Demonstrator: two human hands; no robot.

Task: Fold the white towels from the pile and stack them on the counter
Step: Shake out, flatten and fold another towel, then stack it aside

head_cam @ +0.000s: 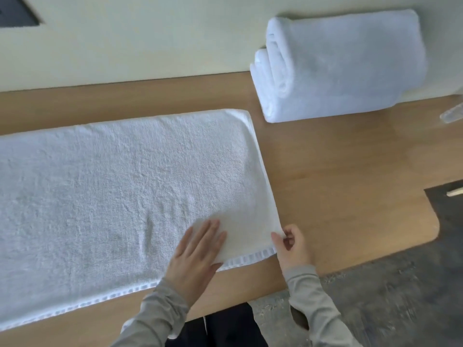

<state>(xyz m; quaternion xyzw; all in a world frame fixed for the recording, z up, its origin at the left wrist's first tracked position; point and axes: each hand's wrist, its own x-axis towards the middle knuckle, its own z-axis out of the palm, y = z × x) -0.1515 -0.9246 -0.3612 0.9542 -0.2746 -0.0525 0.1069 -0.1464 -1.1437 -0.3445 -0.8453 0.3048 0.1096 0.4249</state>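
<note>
A: Where is the white towel (100, 186)?

B: It lies flat on the wooden worktop (338, 176). It is long. It runs in from the left edge of the view and ends near the middle.

A: Is it smooth?

B: Mostly. There are a few small wrinkles near the front. A woven band (245, 259) runs along the front edge.

A: What is the left hand (198, 256) doing?

B: It is spread flat, with straight fingers side by side. It presses down on the towel, close to the front right corner.

A: And the right hand (292, 246)?

B: It pinches that front right corner between the thumb and the curled fingers. The towel bulges up a little between the two hands.

A: Are the hands close?

B: They are near each other but not touching. Both arms wear grey sleeves (310, 294).

A: Are there more towels?

B: Yes. Folded towels (345, 68) sit in a stack at the back right of the worktop, against the pale wall (150, 41). They are thick and white, and their round folds face left. Bare wood lies between the stack and the flat towel, so they are apart.

A: What else is there?

B: A dark grey floor (388, 296) shows at the front right, past the rounded corner of the worktop. A small clear thing (451, 113) sits at the right edge. I cannot tell what it is.
</note>
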